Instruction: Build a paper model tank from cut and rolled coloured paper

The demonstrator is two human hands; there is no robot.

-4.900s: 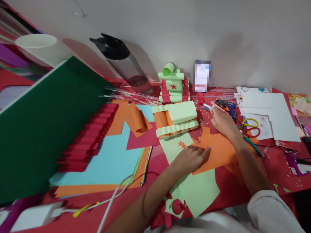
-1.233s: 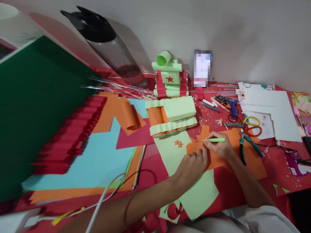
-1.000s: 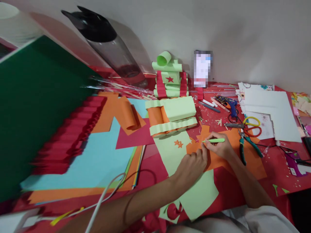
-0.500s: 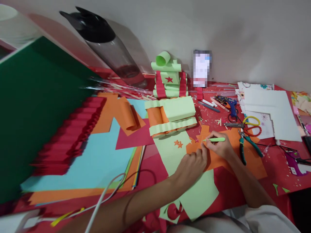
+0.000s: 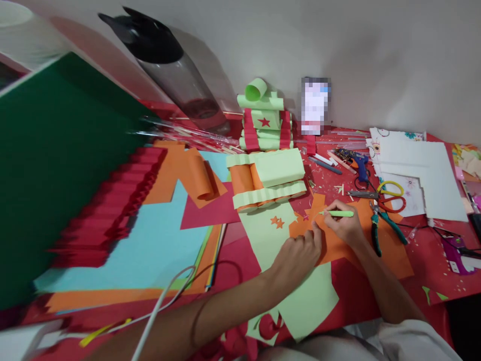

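A light green pen (image 5: pixel 341 213) is pinched in my right hand (image 5: pixel 343 223), its tip pointing left over the orange paper (image 5: pixel 338 245). My left hand (image 5: pixel 300 253) rests palm down on that sheet, index finger stretched toward the pen tip and the other fingers bent. It grips nothing that I can see. Between the hands and the paper's upper edge lies a small red star (image 5: pixel 305 217). Small orange stars (image 5: pixel 277 222) sit on the light green paper (image 5: pixel 257 235) to the left. Whether the pen tip touches the paper is unclear.
Above my hands stand a green and orange paper model (image 5: pixel 268 175) and a green one with red strips (image 5: pixel 266 123). Scissors (image 5: pixel 391 195), pliers (image 5: pixel 376 230) and a glue gun (image 5: pixel 361 165) lie right. A bottle (image 5: pixel 180 75) and white cable (image 5: pixel 161 301) are left.
My right hand has shifted slightly right with the pen, moving its tip away from my left fingertips. My left hand stays nearly in place. The view has shifted a little.
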